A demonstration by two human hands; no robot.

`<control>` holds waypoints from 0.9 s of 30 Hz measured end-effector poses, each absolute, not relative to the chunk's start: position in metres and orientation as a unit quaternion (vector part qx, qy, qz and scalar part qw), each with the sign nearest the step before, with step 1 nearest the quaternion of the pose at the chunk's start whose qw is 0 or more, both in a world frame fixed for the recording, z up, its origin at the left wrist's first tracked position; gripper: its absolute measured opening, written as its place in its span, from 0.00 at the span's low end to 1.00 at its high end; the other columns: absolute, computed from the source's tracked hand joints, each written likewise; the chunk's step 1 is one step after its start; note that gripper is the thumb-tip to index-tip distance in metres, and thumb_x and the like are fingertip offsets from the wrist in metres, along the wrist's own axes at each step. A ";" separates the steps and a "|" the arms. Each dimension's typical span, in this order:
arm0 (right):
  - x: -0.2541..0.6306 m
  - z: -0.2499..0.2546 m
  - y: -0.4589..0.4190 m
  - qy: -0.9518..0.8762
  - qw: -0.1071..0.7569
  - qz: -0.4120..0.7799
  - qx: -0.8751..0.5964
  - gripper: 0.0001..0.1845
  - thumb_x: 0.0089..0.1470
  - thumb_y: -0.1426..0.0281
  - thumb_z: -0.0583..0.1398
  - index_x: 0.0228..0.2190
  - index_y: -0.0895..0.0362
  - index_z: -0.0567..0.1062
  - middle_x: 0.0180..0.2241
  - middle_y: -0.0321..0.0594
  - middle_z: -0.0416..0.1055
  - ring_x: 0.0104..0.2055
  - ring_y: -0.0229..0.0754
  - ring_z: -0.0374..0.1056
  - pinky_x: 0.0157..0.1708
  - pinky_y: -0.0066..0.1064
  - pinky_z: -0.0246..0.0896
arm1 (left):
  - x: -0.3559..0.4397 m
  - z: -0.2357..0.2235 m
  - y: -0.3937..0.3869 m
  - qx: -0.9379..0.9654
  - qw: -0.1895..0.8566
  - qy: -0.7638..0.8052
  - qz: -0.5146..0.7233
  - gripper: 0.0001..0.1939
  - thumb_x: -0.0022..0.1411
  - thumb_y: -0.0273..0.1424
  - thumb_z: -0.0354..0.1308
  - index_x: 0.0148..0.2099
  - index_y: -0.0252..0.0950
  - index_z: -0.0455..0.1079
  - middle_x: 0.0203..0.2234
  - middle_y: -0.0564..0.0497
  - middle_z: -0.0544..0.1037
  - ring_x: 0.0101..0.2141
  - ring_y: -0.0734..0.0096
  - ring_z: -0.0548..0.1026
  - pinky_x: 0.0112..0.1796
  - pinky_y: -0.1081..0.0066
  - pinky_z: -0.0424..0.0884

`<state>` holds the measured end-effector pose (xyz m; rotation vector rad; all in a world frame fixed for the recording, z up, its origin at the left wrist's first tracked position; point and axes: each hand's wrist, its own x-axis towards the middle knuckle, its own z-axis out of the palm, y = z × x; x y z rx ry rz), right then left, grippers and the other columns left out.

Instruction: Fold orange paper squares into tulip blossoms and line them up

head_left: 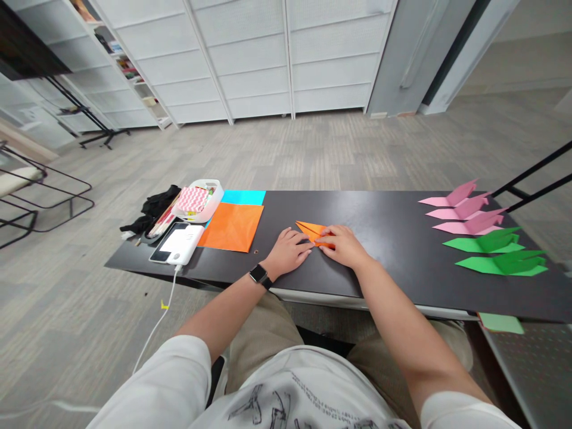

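The small print (322, 398) on the white shirt (279, 370) is illegible.

Folded orange paper (308, 228): right part hidden under right hand (342, 243); folds there not visible. Blue sheet (245, 197): mostly covered by orange sheet (232, 227). Screen (27, 47), far left: cut by picture edge. Shirt lettering (319, 390): too small to read.

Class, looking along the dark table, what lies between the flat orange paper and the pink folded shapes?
In the head view, a folded orange piece lies there, with the left hand and right hand at it.
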<state>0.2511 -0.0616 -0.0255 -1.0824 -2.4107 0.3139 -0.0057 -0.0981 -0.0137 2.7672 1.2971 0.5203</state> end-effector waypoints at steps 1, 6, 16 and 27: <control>0.251 -0.026 -0.062 -0.880 0.236 0.116 -0.396 0.14 0.60 0.68 0.66 0.47 0.44 0.86 0.51 0.43 0.76 0.54 0.52 0.71 0.58 0.50 0.61 | -0.007 -0.013 -0.097 0.893 0.021 0.418 0.166 0.16 0.77 0.39 0.53 0.58 0.50 0.80 0.57 0.49 0.79 0.58 0.58 0.72 0.69 0.46 0.56; 0.251 -0.025 -0.061 -0.878 0.235 0.124 -0.399 0.14 0.61 0.68 0.66 0.47 0.44 0.86 0.51 0.42 0.76 0.54 0.51 0.71 0.58 0.50 0.61 | -0.016 -0.011 -0.089 0.893 0.017 0.420 0.164 0.17 0.77 0.38 0.52 0.59 0.51 0.80 0.56 0.49 0.79 0.57 0.58 0.72 0.69 0.46 0.56; 0.252 -0.025 -0.060 -0.877 0.230 0.136 -0.400 0.13 0.61 0.67 0.66 0.46 0.44 0.86 0.50 0.42 0.76 0.55 0.52 0.70 0.57 0.49 0.60 | -0.041 -0.007 -0.057 0.869 -0.025 0.470 0.152 0.20 0.76 0.39 0.51 0.60 0.46 0.79 0.51 0.42 0.77 0.52 0.52 0.71 0.58 0.48 0.65; 0.252 -0.029 -0.059 -0.881 0.231 0.120 -0.395 0.13 0.61 0.68 0.66 0.46 0.43 0.86 0.51 0.41 0.76 0.55 0.51 0.70 0.58 0.49 0.60 | -0.015 -0.004 -0.071 0.903 0.032 0.383 0.194 0.22 0.76 0.37 0.51 0.67 0.38 0.69 0.65 0.42 0.72 0.67 0.55 0.66 0.70 0.50 0.60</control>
